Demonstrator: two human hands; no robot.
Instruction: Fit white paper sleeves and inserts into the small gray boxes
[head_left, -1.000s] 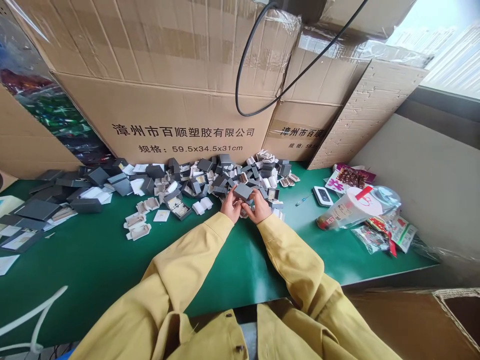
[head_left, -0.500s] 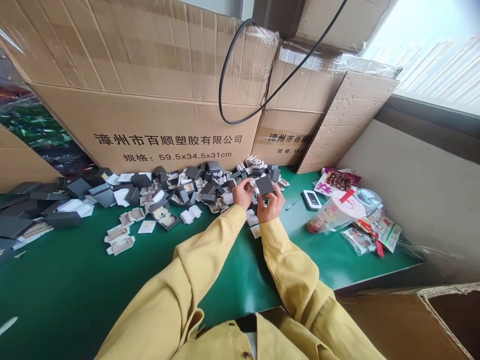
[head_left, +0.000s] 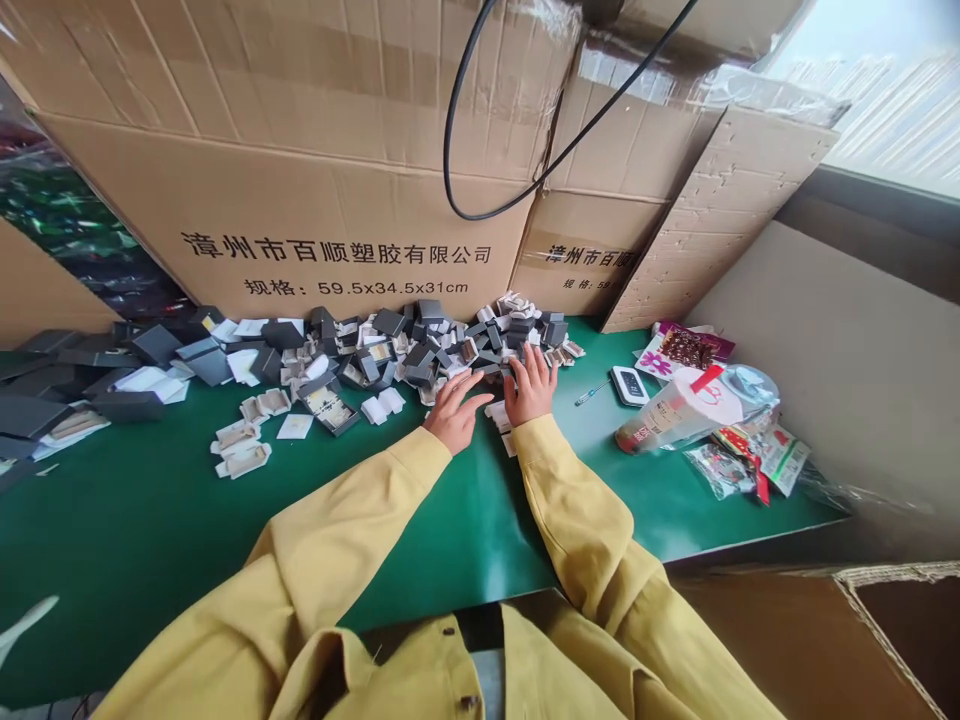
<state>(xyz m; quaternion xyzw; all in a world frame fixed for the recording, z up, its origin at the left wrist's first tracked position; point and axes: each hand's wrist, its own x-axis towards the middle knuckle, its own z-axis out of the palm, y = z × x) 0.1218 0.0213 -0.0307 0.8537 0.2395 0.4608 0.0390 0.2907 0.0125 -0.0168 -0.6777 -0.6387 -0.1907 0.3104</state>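
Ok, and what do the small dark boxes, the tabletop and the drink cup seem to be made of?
Small dark boxes: probably paper-covered cardboard, matte; crisp edges and little shine.
Tabletop: smooth, glossy green sheet, perhaps vinyl or laminate; pale light reflects off it.
Drink cup: likely clear or frosted plastic; dark contents show through the lower wall.

My counter point(head_left: 165, 530), laid out from the box heap point(head_left: 419, 362).
Behind the heap I have the cartons point(head_left: 345, 200); left of it, a second box pile point(head_left: 129, 406). Before its left part lie loose liners point(head_left: 244, 458). Right of it, in order, come a thin tool point(head_left: 592, 393), a handheld device point(head_left: 630, 386), a cup point(head_left: 667, 415) and packets point(head_left: 780, 462). To its right and nearer me, off the counter, sits another carton point(head_left: 795, 620).
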